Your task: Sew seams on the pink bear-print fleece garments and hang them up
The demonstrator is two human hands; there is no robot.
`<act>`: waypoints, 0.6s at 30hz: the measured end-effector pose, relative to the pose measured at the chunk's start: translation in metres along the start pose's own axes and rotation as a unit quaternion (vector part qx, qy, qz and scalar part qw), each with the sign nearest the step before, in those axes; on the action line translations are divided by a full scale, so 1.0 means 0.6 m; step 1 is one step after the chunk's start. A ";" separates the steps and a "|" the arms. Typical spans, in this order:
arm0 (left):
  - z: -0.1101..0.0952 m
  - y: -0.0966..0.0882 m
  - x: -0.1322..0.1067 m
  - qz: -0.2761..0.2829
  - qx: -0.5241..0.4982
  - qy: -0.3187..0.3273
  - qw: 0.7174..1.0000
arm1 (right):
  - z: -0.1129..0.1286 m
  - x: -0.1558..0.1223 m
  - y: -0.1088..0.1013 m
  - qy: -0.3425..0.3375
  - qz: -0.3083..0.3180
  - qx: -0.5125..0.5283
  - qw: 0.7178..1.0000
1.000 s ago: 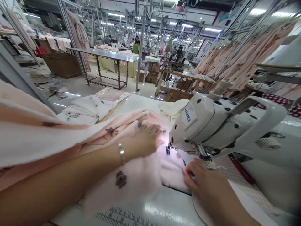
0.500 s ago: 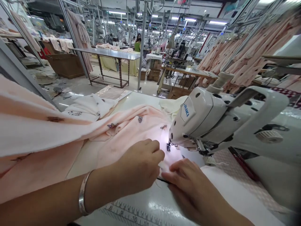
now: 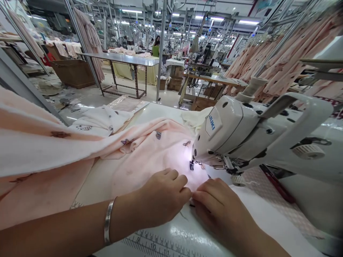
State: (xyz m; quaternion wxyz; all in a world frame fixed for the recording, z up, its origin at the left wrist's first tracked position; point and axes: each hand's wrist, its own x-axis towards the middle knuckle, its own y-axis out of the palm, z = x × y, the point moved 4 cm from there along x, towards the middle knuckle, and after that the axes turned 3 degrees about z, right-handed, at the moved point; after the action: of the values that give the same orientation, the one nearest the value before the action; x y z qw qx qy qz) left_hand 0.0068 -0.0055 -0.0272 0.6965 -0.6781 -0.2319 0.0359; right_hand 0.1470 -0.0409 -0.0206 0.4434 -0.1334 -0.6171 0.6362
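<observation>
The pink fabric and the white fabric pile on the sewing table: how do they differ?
The pink fabric spreads from the left to the needle of the sewing machine; the white fabric pile lies bunched farther back. The left hand and right hand pinch the pink fabric's edge; nothing touches the white pile. Both carry small dark printed motifs.

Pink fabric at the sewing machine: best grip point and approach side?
Pinch the pink fabric at its near edge, flat before the presser foot, from the operator's side, where left hand and right hand meet. The machine head blocks the right; the bulk drapes left.
</observation>
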 end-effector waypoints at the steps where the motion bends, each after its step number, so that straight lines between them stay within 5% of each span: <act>1: 0.000 -0.002 0.000 0.009 -0.003 0.003 1.000 | 0.001 0.001 0.001 -0.016 0.002 -0.008 1.000; 12: -0.021 0.000 0.012 0.052 0.006 -0.075 0.996 | 0.007 -0.019 0.006 0.041 0.083 0.083 0.992; 18: 0.026 0.015 0.031 0.020 -0.069 -0.111 0.991 | -0.018 -0.008 0.011 0.083 0.112 0.046 0.989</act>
State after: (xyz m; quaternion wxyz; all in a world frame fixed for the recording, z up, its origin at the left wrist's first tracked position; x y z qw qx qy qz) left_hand 0.0202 0.0165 -0.0313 0.6175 -0.7205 -0.2961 0.1086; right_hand 0.1546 -0.0362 -0.0306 0.4242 -0.2334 -0.5295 0.6966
